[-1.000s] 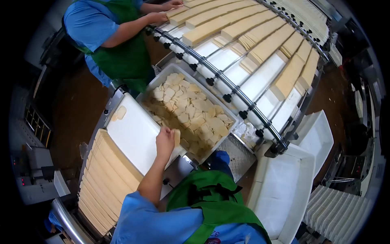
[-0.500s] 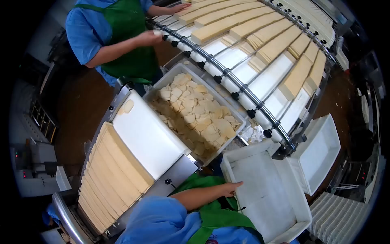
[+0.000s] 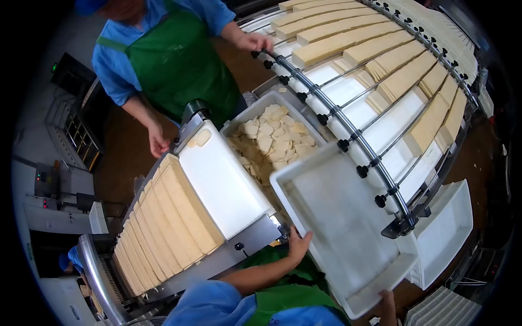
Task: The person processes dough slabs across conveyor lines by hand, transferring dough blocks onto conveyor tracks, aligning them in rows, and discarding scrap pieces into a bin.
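One white rectangular plastic tray [image 3: 340,206], tilted, occupies the frame's lower centre-right, overlapping in view a pale plastic bin [image 3: 306,120] of flat cream pieces [image 3: 278,133]. Left hand [image 3: 298,247]: fingers slightly spread at its left rim; grip cannot be told. Right hand [image 3: 387,307]: lower-right corner, largely hidden, closure indeterminable.

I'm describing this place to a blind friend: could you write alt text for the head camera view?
The wearer's right grip holds a white tray near one corner, the left grip beside its long side. The tray partly hides a bin of pale pieces. Conveyors on either side carry cream blocks; a co-worker stands opposite.
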Demonstrator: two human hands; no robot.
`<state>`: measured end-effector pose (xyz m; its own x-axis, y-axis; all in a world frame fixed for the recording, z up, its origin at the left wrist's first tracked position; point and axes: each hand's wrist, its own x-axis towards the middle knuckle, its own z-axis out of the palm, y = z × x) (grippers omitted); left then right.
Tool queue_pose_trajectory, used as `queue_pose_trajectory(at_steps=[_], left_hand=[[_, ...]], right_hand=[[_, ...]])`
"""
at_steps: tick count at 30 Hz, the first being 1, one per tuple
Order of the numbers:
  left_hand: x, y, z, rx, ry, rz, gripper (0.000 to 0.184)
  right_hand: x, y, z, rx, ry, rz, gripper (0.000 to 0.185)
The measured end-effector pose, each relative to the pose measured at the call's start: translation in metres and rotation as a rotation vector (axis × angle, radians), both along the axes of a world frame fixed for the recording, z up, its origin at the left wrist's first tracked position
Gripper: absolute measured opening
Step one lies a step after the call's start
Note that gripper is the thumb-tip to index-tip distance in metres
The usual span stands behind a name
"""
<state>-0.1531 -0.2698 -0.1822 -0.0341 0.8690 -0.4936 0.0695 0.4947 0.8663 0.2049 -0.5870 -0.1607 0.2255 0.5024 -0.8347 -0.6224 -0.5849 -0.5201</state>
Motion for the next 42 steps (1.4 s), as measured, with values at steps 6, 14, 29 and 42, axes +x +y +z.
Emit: queue_pose_trajectory(at_steps=[6, 14, 29, 42], left_hand=[[-0.006, -0.001, -0.019, 0.327, 0.289, -0.206, 0.105], [-0.018, -0.007, -0.029, -0.003, 0.294, -0.071, 0.088], [-0.088, 0.009, -0.127, -0.07, 0.303, 0.056, 0.052], [-0.09, 0.023, -0.083, -0.207, 0.562, -0.203, 0.046]], right_hand=[[-0.081, 0.168, -0.047, 0.084, 0.013, -0.131, 0.061], [-0.182, 0.322, -0.105, 0.26, 0.055, -0.155, 0.066], [-0.237, 0.397, -0.125, -0.237, -0.089, 0.4, 0.074], [-0.245, 0.389, -0.122, -0.317, -0.265, 0.494, 0.054]])
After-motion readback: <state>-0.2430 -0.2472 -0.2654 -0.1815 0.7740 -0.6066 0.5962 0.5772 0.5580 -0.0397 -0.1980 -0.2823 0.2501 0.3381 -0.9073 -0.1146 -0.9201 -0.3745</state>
